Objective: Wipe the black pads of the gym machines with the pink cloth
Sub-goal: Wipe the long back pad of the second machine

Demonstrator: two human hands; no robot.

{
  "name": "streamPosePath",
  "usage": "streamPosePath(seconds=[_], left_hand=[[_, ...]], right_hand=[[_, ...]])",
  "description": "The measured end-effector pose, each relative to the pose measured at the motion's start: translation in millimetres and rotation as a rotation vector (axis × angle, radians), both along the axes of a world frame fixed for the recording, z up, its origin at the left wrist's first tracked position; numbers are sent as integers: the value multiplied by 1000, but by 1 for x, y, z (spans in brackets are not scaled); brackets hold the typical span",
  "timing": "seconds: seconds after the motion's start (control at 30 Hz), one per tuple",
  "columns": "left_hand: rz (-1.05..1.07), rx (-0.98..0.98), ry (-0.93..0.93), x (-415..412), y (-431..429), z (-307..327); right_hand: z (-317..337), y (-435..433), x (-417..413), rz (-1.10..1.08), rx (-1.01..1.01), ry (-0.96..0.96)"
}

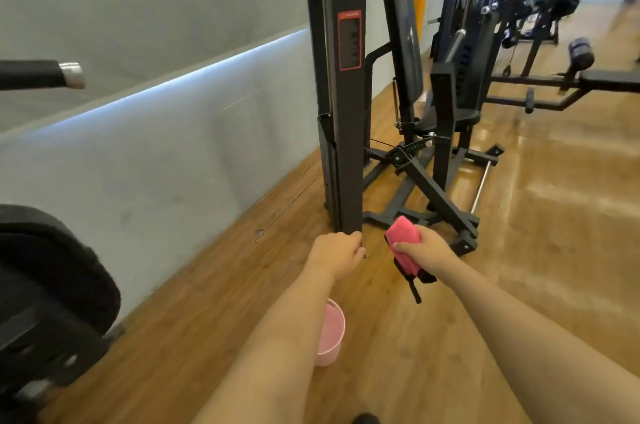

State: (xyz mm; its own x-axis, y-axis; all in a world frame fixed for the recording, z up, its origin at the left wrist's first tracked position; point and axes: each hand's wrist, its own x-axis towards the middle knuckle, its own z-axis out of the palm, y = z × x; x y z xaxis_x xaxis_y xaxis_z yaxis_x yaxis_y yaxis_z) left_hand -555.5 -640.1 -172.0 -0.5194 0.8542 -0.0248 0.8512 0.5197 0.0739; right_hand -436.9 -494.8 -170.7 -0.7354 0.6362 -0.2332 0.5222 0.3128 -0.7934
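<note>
**Pink cloth carried in the right hand beside a weight-stack machine**

Near the middle of the view, a folded pink cloth [402,237] is gripped in the right hand [423,250], with the thumb pressed across it and the fingers wrapped behind. A black strap-like item [412,280] is seen hanging below the same hand; what it is cannot be made out. The left hand [337,253] is held just to the left of the cloth, its fingers curled closed, and whether anything is grasped in it cannot be told. The two hands are kept apart, both stretched forward over the wooden floor [519,250].

Beneath the left forearm, a pale pink bucket [330,337] is set on the floor. Just beyond the hands, the dark upright column of a weight-stack machine [341,94] is seen, marked by a red-bordered label [349,39]. A long black back pad [403,18] is mounted at a tilt to the right of the column, with a black seat pad [446,118] lower and farther back. Another black pad [52,271] is seen at the near left edge, with a handle grip [38,74] capped in metal above it. A grey wall [156,94] runs along the left. More machines [519,8] are ranged at the far right.
</note>
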Motion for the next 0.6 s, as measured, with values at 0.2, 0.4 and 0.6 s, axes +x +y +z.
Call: streamPosePath(seconds=[0.2,0.4,0.6], left_hand=[[-22,9,-26,-67,94,-1],[-59,21,-61,-114,189,2],[-101,-67,-65,-140,284,-12]], right_hand=[[3,89,-56,-17,-3,-54],[13,177,-93,-51,-20,-44],[-3,279,-114,-55,-36,-50]])
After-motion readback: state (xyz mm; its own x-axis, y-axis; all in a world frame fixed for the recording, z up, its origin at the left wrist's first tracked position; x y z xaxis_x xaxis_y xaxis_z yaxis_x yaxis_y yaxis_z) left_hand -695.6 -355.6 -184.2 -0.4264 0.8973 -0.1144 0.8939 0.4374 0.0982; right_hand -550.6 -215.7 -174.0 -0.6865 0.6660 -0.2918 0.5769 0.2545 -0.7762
